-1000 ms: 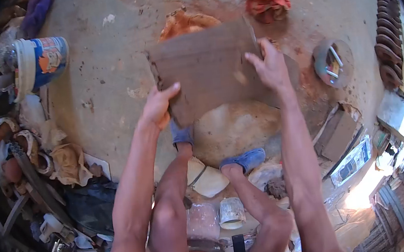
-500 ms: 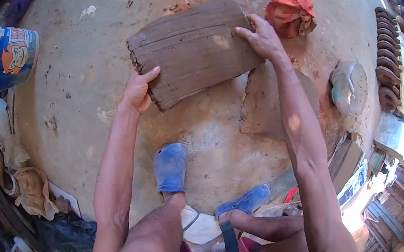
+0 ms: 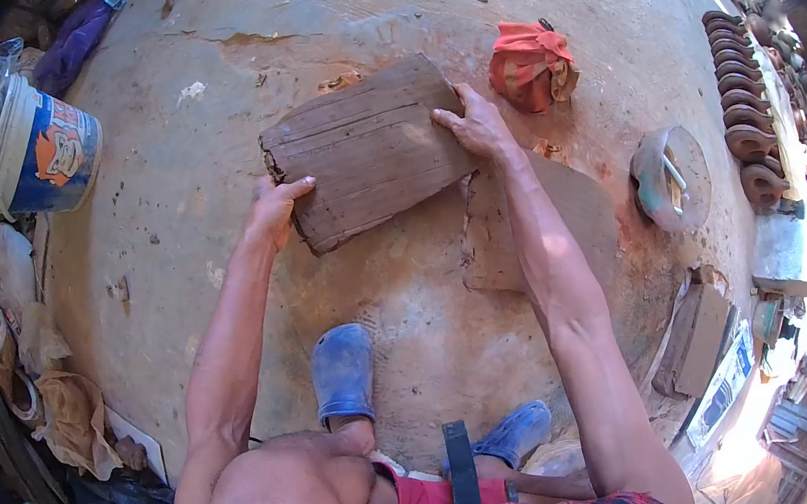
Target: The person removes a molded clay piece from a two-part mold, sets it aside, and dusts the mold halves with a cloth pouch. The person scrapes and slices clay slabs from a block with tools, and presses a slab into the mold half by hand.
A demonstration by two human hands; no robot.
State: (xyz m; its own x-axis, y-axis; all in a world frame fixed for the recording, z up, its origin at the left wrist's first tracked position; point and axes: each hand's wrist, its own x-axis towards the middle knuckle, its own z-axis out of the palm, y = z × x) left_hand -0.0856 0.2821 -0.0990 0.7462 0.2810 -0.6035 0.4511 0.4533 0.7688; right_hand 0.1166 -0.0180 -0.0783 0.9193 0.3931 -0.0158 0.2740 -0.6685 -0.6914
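Observation:
A broad brown clay slab (image 3: 366,151) with long grooves across its face and a ragged left edge is held out over the floor, tilted slightly up to the right. My left hand (image 3: 272,208) grips its left end, thumb on top. At the right end, my right hand (image 3: 481,127) has its thumb on the face and its fingers at the far edge. Another flat clay slab (image 3: 570,216) lies on the floor, partly covered by my right forearm. Just beyond my right hand sits a red cloth bundle (image 3: 527,66).
A round basin (image 3: 657,186) with a light stick stands on the right. Farther right runs a row of curved brown clay pieces (image 3: 743,99). A blue-and-white bucket (image 3: 59,153) is at left, above crumpled sacking (image 3: 77,423). A clay block (image 3: 691,338) lies at lower right.
Both hands keep hold of the clay slab, which looks smaller and farther from the camera. The view has shifted, showing more of the floor beyond and my checked garment.

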